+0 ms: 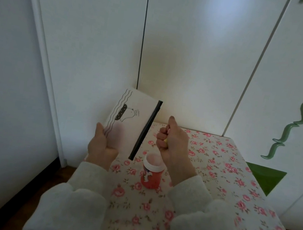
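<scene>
My left hand (101, 145) grips the lower corner of a white zip pouch (132, 120) and holds it up, tilted, above the table. The pouch has a black zipper along its right edge and a small line drawing with wavy lines. My right hand (172, 143) is curled into a fist just right of the zipper, around something small and yellowish that barely shows. A red tub with a white rim (152, 171) stands on the table below and between my hands.
The table (225, 176) is covered by a cloth with pink flowers. White cupboard doors (194, 52) stand close behind it, with green wavy handles (302, 116) on the right. A dark wooden floor strip (36, 182) lies at the left.
</scene>
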Tool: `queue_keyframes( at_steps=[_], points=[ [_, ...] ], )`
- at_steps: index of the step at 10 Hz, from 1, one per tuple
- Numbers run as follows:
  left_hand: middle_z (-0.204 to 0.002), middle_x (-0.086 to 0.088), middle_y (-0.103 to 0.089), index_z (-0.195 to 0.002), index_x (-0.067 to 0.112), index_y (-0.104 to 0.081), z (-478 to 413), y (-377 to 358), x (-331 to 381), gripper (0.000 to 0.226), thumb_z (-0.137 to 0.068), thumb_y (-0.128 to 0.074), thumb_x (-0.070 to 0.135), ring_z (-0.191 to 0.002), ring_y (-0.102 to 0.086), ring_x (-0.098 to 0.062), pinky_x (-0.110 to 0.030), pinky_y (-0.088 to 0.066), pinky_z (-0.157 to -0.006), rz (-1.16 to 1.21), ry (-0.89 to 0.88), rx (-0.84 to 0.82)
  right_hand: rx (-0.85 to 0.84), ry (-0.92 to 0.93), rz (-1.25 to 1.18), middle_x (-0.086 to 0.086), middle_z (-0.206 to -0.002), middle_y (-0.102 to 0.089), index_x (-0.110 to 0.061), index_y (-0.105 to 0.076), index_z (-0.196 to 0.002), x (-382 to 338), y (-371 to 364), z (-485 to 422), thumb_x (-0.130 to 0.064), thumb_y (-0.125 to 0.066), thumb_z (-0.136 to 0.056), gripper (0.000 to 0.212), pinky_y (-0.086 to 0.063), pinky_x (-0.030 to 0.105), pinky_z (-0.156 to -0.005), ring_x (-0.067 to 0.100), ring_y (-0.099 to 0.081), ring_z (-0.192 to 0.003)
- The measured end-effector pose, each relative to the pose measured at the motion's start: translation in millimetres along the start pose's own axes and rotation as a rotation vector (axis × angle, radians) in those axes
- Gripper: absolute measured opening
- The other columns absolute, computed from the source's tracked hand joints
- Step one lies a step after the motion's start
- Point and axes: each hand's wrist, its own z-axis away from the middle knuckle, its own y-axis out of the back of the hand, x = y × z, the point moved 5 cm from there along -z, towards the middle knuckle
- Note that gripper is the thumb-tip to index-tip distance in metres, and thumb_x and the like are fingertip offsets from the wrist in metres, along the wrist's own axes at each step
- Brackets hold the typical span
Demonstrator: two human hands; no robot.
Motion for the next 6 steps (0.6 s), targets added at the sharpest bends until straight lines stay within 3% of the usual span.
queue_keyframes(
  at_steps=[1, 2, 3, 5, 6],
  points=[
    [-0.055, 0.009, -0.058, -0.123, 0.016, -0.052, -17.4, 6.5, -18.5, 0.045, -0.092, -0.039, 0.047, -0.056, -0.048, -0.006, -0.011, -0.038, -0.028, 0.064, 0.043, -0.084, -0.036, 0.352, 0.485, 0.005, -0.049, -0.038, -0.014, -0.037, -0.053, -9.0, -3.2, 2.3, -0.025, -0.049, -0.091, 0.041, -0.025, 0.021, -0.036, 0.013, -0.031, -0.037],
    [-0.055, 0.008, -0.060, -0.140, 0.013, -0.035, -30.1, 11.0, -27.5, 0.059, -0.092, -0.036, 0.048, -0.063, -0.044, -0.009, -0.012, -0.039, -0.027, 0.085, 0.058, -0.081, -0.192, 0.779, 1.109, 0.001, -0.043, -0.031, -0.017, -0.029, -0.048, -12.0, -14.8, 12.2, -0.023, -0.048, -0.092, 0.049, -0.025, 0.018, -0.041, 0.013, -0.027, -0.040],
    [-0.046, 0.004, -0.056, -0.132, 0.016, -0.048, -25.0, 14.3, -29.1, 0.050, -0.092, -0.041, 0.045, -0.041, -0.048, -0.006, -0.008, -0.032, -0.026, -0.014, 0.074, -0.015, -0.411, 0.883, 1.574, -0.005, -0.045, -0.028, -0.017, -0.030, -0.050, -0.5, -22.1, 18.8, -0.026, -0.043, -0.094, 0.047, -0.023, 0.021, -0.042, 0.009, -0.024, -0.040],
    [-0.047, 0.006, -0.064, -0.134, 0.017, -0.042, -34.0, 13.0, -36.0, 0.051, -0.093, -0.036, 0.046, -0.046, -0.056, -0.008, -0.013, -0.039, -0.028, 0.053, 0.081, -0.055, -0.542, 0.902, 1.880, 0.003, -0.057, -0.042, -0.008, -0.046, -0.062, 5.0, -24.4, 24.8, -0.034, -0.038, -0.095, 0.043, -0.032, 0.026, -0.046, 0.018, -0.039, -0.050],
    [-0.121, -0.001, -0.062, -0.132, 0.015, -0.047, -30.3, 13.4, -38.4, 0.053, -0.091, -0.040, 0.049, -0.062, -0.053, -0.011, -0.012, -0.040, -0.031, 0.052, 0.108, -0.029, -0.551, 0.855, 1.928, 0.005, -0.065, -0.046, -0.009, -0.046, -0.064, 3.0, -24.9, 27.2, -0.038, -0.037, -0.095, 0.043, -0.038, 0.027, -0.053, 0.020, -0.045, -0.059]
  ],
)
